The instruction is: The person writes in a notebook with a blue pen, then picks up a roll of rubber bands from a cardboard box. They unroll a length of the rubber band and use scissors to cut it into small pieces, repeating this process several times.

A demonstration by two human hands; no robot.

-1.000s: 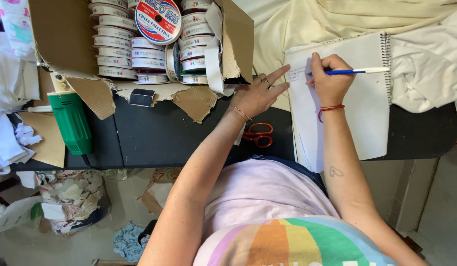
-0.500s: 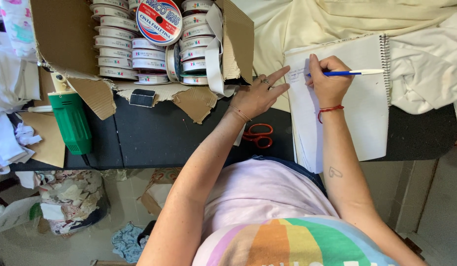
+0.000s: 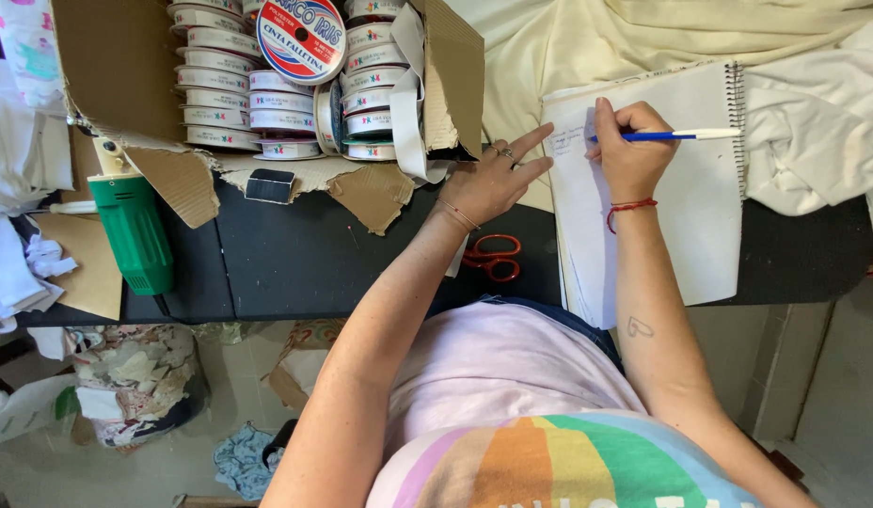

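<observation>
White, spiral-bound paper notebook (image 3: 676, 198), count one, lies open on the black tabletop (image 3: 305, 263) at about 3 o'clock of the frame centre, its wire spine along the far right edge and its lower corner overhanging the table edge. The page shows faint handwriting near its upper left; the rest is blank. Blue plastic pen with a white end (image 3: 667, 136), count one, is clamped in the right hand (image 3: 629, 155), fingers curled tight together around the barrel, tip down on the page at roughly 9 o'clock of that hand. Left hand (image 3: 493, 179) rests at the notebook's left margin, fingers apart and extended, index fingertip touching the page edge, nothing gripped; rings on it, thin bracelet on the wrist. Red string bracelet on the right wrist. Orange-handled scissors (image 3: 491, 257), count one, lie flat at 6 o'clock of the left hand, partly hidden by the forearm. Torn brown cardboard box (image 3: 126, 66) at 10 o'clock holds white ribbon spools (image 3: 220, 99) stacked in rows, at least fifteen visible, exact total cannot be counted. Green plastic tool (image 3: 131, 230), count one, at 9 o'clock. Cream cloth (image 3: 587, 42) at 12 o'clock.
</observation>
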